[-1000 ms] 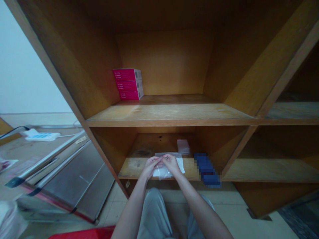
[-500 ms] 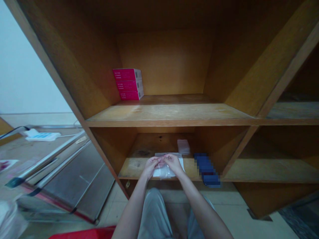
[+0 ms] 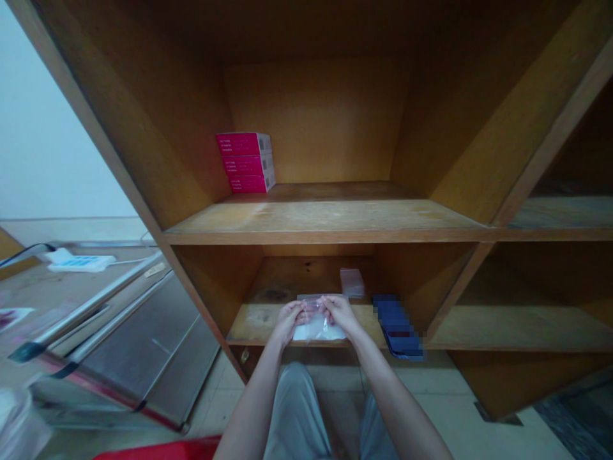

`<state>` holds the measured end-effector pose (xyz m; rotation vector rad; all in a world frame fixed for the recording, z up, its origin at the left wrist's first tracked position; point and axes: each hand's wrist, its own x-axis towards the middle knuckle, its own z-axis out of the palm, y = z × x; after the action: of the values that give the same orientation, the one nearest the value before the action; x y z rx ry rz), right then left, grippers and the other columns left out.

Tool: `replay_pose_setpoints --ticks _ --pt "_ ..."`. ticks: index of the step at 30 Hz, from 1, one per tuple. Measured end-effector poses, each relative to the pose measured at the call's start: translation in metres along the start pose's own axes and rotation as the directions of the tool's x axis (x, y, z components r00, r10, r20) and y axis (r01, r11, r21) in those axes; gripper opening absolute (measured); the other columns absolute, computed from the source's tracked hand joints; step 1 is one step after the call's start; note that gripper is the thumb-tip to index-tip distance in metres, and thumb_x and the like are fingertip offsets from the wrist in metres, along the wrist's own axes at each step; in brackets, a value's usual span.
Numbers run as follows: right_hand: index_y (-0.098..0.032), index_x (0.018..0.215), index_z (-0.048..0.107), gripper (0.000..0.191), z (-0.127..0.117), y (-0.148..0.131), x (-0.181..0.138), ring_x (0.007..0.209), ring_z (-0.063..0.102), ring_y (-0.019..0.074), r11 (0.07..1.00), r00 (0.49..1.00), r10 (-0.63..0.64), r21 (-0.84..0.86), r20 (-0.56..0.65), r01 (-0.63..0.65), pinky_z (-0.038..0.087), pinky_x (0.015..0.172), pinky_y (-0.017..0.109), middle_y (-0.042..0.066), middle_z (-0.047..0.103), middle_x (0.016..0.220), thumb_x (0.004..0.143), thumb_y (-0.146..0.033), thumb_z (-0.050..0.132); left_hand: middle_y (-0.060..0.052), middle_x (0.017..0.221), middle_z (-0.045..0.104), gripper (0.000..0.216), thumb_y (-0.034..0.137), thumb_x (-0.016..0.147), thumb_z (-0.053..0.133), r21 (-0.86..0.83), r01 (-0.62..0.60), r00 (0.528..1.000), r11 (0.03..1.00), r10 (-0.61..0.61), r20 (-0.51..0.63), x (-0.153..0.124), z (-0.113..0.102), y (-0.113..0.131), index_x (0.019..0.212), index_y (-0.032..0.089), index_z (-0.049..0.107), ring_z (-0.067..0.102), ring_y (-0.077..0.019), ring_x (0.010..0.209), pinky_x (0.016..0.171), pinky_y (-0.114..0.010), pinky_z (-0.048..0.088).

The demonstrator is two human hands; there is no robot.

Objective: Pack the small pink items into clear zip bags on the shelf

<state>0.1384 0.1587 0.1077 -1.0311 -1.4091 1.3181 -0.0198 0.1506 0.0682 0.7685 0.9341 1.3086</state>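
Centrally, a clear plastic bag [image 3: 320, 329] is held above a white sheet [image 3: 299, 334] at the near edge of the lower shelf [image 3: 261, 321], its far side gripped by the left hand [image 3: 290, 317] and the right hand [image 3: 339, 312], the fingers of each curled in to a close pinch. Just beyond, slightly right, lies a flat translucent packet [image 3: 352, 283]; nearer and farther right, a pixelated dark blue object [image 3: 396, 326] overhangs the edge. Above, three stacked magenta boxes [image 3: 245, 163] stand at the left of the upper shelf [image 3: 325, 215].
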Motion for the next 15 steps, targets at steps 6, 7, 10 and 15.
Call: replay_pose_setpoints --ticks 6,7,10,15 --pt "-0.019 0.102 0.054 0.035 -0.004 0.003 -0.011 0.062 0.058 0.0139 0.975 0.975 -0.185 -0.146 -0.122 0.167 0.045 0.054 0.023 0.004 0.064 0.080 0.074 -0.041 0.052 -0.008 0.074 0.068 0.023 0.028 0.066 0.066 -0.008 -0.006 0.999 1.000 0.006 -0.036 0.000 0.000 0.000 0.080 0.012 0.056 0.063 -0.0135 0.054 0.050 -0.021 0.050" --pt "-0.020 0.100 0.055 0.032 -0.005 0.003 -0.014 0.068 0.059 0.0146 0.967 0.972 -0.212 -0.167 -0.101 0.193 0.046 0.059 0.024 0.004 0.064 0.085 0.075 -0.039 0.052 -0.009 0.076 0.068 0.023 0.028 0.067 0.065 -0.006 -0.011 1.000 1.000 0.011 -0.028 0.000 0.000 0.000 0.080 0.012 0.056 0.064 -0.0138 0.056 0.051 -0.021 0.051" --pt "-0.019 0.092 0.061 0.025 -0.005 0.005 -0.021 0.082 0.059 0.0172 0.945 0.967 -0.253 -0.212 0.015 0.250 0.046 0.073 0.029 0.006 0.064 0.092 0.075 -0.036 0.052 -0.010 0.079 0.068 0.024 0.028 0.067 0.065 -0.005 -0.014 1.000 1.000 0.014 -0.010 -0.001 -0.001 0.000 0.081 0.011 0.056 0.064 -0.0135 0.058 0.053 -0.020 0.051" --pt "-0.019 0.091 0.064 0.026 -0.003 0.004 -0.024 0.085 0.060 0.0198 0.953 0.968 -0.221 -0.186 0.115 0.240 0.045 0.078 0.035 0.007 0.066 0.094 0.074 -0.034 0.053 -0.009 0.079 0.067 0.023 0.027 0.068 0.065 -0.026 -0.009 1.000 1.000 0.009 -0.011 -0.001 0.001 0.001 0.082 0.012 0.055 0.064 -0.0125 0.058 0.051 -0.019 0.050"
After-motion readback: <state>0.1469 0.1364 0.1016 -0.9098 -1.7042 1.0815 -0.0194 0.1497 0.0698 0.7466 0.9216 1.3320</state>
